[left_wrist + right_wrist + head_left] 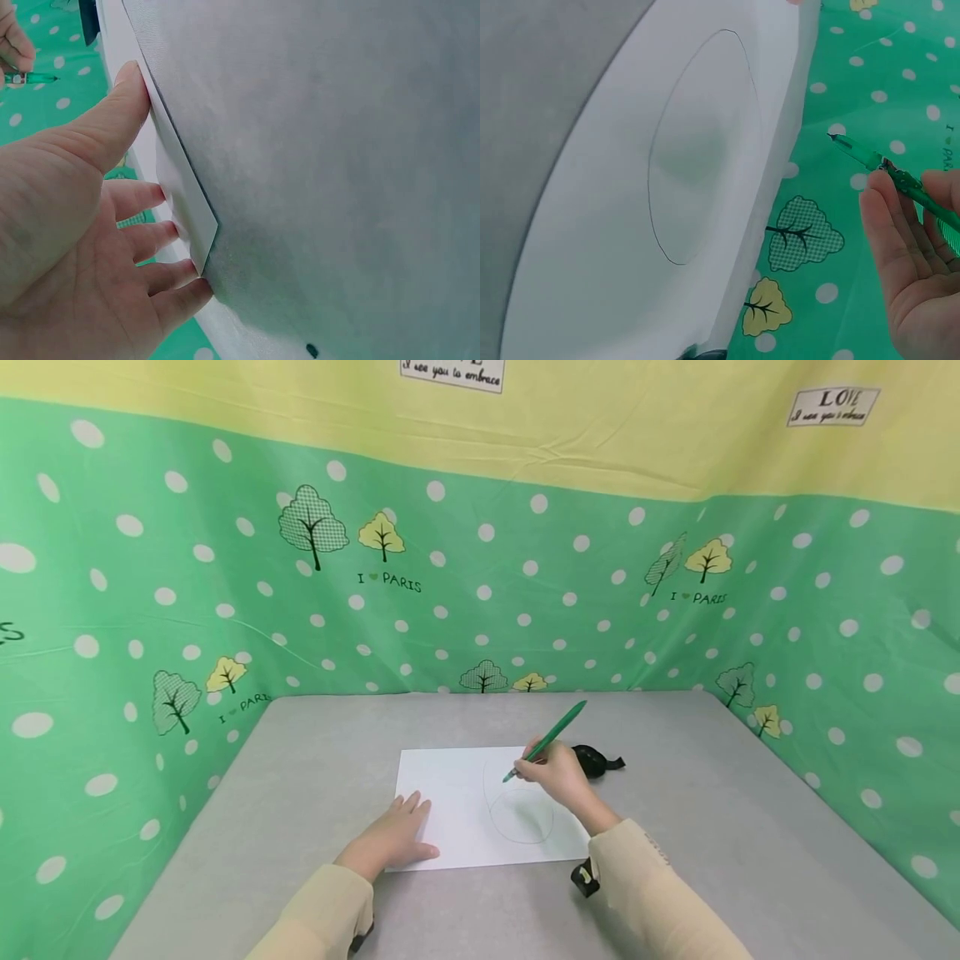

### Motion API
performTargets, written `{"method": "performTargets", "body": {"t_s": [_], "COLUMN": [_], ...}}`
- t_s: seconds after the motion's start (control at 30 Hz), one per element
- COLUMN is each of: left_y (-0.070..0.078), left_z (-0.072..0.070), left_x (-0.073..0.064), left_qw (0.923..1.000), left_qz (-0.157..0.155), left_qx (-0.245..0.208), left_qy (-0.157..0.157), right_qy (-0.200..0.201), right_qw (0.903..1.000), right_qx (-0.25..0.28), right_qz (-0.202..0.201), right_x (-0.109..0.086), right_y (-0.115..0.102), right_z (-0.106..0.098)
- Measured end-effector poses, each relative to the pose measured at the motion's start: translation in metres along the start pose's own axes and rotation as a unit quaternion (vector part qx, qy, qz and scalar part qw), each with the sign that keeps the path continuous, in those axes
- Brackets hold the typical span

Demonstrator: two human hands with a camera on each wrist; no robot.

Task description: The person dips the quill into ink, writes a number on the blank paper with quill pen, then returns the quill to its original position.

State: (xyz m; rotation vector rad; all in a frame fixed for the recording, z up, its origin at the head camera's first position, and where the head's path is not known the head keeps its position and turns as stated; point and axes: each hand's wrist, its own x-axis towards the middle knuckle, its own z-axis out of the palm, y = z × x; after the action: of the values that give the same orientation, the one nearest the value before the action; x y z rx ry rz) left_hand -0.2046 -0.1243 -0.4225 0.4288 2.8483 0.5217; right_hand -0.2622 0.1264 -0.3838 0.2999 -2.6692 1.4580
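Observation:
A white sheet of paper [450,818] lies on the grey table, with a thin round outline [649,180] drawn on its right part and a fainter curved line rising from it. My left hand [395,833] rests on the sheet's left side, fingers spread; in the left wrist view its thumb and fingertips [174,230] touch the paper along the edge. Between thumb and fingers my right hand [561,774] holds a green pen [558,729], slanted with its tip down and left. That tip stands off the paper in the right wrist view.
A black rounded object [590,762] with a short tab sits just behind my right hand. The grey table [315,760] meets a green dotted curtain [480,568] at the back and sides. Black gear [584,877] shows at my right sleeve.

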Motion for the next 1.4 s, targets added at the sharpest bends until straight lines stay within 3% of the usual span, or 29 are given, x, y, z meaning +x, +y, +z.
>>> {"method": "performTargets", "body": {"t_s": [1.4], "left_y": [0.000], "left_z": [0.002], "left_x": [0.001], "left_qw": [1.0000], "left_qz": [-0.004], "left_qx": [-0.006], "left_qy": [0.001], "right_qy": [0.072], "right_qw": [0.9926], "right_qx": [0.091], "right_qz": [0.036], "right_x": [0.008], "right_y": [0.027], "right_z": [-0.062]}}
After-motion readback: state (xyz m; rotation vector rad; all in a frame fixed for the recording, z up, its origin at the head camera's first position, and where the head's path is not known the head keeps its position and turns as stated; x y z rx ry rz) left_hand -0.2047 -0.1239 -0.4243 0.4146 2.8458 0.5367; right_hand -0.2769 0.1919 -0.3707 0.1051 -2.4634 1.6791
